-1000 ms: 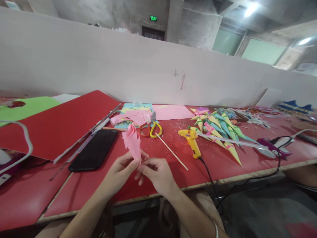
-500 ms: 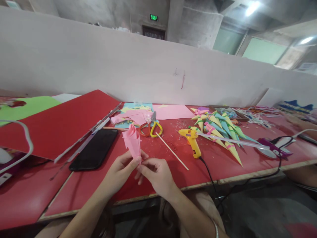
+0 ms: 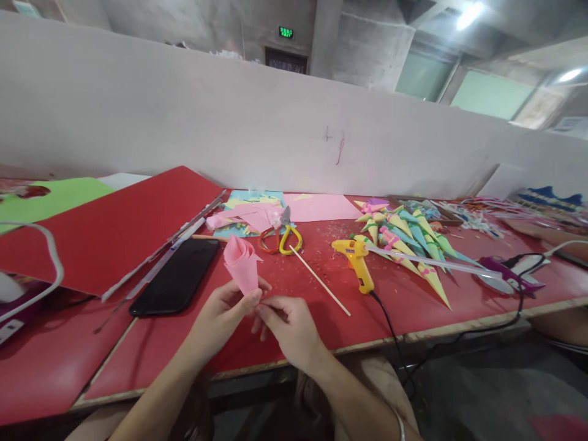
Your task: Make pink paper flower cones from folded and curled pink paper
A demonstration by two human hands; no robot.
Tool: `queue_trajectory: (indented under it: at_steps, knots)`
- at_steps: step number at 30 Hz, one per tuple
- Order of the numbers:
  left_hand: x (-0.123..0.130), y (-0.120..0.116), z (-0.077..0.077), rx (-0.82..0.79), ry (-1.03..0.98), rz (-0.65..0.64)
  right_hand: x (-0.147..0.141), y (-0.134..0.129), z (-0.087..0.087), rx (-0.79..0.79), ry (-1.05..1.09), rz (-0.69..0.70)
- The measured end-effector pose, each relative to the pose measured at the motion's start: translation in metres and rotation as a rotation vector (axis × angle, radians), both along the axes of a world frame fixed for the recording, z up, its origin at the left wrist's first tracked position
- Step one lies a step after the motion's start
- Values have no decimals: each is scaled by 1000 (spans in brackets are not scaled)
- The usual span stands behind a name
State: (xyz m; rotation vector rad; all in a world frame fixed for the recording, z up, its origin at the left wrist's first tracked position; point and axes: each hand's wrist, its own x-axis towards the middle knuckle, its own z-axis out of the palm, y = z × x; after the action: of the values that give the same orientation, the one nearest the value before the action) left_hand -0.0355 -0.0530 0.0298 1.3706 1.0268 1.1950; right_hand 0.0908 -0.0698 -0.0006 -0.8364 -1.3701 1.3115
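A pink paper flower [image 3: 243,264], rolled into a cone with layered petal edges on top, stands upright over the table's front part. My left hand [image 3: 228,307] pinches its narrow lower end between thumb and fingers. Close beside it, my right hand [image 3: 285,323] has thumb and forefinger pressed together at the cone's bottom tip; the tip itself is mostly hidden by the fingers. Behind the flower lie scissors [image 3: 285,236] with one red and one yellow handle. A thin wooden stick [image 3: 320,280] rests right of my hands.
A yellow glue gun [image 3: 358,263] with a black cord lies to the right, before a pile of coloured paper cones [image 3: 413,236]. On the left are a black phone [image 3: 177,278] and a large red sheet [image 3: 124,226]. Pink paper [image 3: 321,208] lies near the white partition [image 3: 229,128].
The paper flower has turned in my fingers and its top has tilted, so more of the layered petals shows. Both hands stay in nearly the same place.
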Motion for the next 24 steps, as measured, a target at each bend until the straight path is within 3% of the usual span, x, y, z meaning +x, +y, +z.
queue_trajectory:
  at_steps: [8,16,24]
  knots:
    - [-4,3,-8,-12,-14,30,-3,1,-3,-64,78,32]
    - [-7,1,-14,-60,-195,-296,0,1,5,-279,299,192]
    - [-9,-1,-15,-103,-299,-411,0,0,6,-427,409,247]
